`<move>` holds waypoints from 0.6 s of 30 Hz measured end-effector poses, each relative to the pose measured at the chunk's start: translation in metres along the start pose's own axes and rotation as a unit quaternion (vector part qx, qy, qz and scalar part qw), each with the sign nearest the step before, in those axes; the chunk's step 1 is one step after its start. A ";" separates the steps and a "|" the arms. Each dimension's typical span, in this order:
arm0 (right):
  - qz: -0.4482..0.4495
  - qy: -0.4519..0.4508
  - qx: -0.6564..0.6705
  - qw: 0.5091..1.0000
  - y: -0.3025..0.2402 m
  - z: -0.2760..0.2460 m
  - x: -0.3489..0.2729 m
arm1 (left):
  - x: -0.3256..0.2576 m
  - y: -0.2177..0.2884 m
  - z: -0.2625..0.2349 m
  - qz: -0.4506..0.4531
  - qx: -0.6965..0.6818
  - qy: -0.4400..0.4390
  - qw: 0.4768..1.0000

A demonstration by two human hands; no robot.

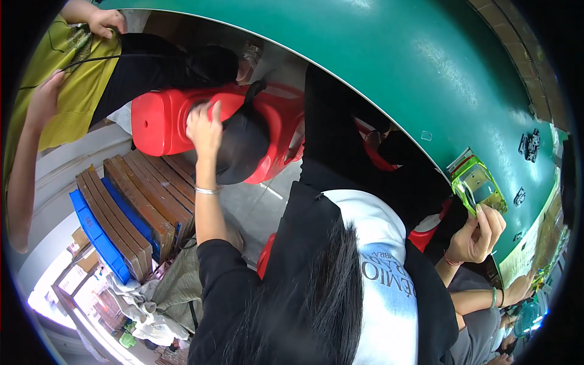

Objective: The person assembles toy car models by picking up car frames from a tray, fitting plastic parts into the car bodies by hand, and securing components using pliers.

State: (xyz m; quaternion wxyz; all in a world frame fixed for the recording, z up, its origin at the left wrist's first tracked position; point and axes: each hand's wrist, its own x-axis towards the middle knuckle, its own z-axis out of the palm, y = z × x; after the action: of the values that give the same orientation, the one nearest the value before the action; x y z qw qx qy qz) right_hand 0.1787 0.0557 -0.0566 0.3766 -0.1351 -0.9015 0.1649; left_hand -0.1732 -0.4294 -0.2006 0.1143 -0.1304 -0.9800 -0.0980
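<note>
My left hand point(205, 131), its fingers partly curled and blurred, is over a red plastic stool point(149, 125). Right beside it, a rounded dark item point(246, 149) with a black strap lies against the stool's seat. Whether my fingers grip that item, I cannot tell. Above the edge of a green table point(377, 61), my right hand point(480, 237) is closed, with thumb and fingers pinching the lower edge of a flat, bright green-rimmed item point(480, 185) with a shiny middle. The pinched edge is partly hidden by my fingers.
Small black parts point(530, 145) and a little clear square point(426, 135) lie on the table. At left, brown slabs point(137, 201) stand beside a blue crate point(100, 234). A person in a yellow-green top point(76, 112) is at upper left; another person's hand point(520, 289) is at lower right.
</note>
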 end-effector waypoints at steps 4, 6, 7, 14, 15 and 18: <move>0.012 -0.001 0.006 1.000 0.003 0.000 -0.003 | -0.074 -0.098 0.034 -0.301 -0.048 -0.281 0.910; 0.010 -0.006 0.001 1.000 0.000 -0.001 -0.004 | -0.090 -0.060 0.029 -0.347 -0.036 -0.314 0.883; 0.014 -0.004 0.006 1.000 0.000 0.000 -0.003 | -0.098 -0.047 0.026 -0.371 -0.041 -0.293 0.880; 0.000 -0.012 0.015 1.000 0.001 0.000 0.000 | -0.108 0.008 0.031 -0.441 0.002 -0.138 0.887; -0.001 -0.013 0.012 1.000 0.001 0.001 0.001 | -0.100 0.016 0.032 -0.435 0.043 -0.079 0.896; 0.004 -0.010 0.020 1.000 -0.002 0.001 0.005 | -0.041 0.050 0.014 -0.235 -0.074 0.248 0.937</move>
State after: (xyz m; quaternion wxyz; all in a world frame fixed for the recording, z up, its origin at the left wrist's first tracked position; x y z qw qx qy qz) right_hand 0.1747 0.0554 -0.0534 0.3694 -0.1290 -0.9013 0.1859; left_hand -0.1239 -0.3885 -0.2155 0.3176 0.1236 -0.9133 -0.2230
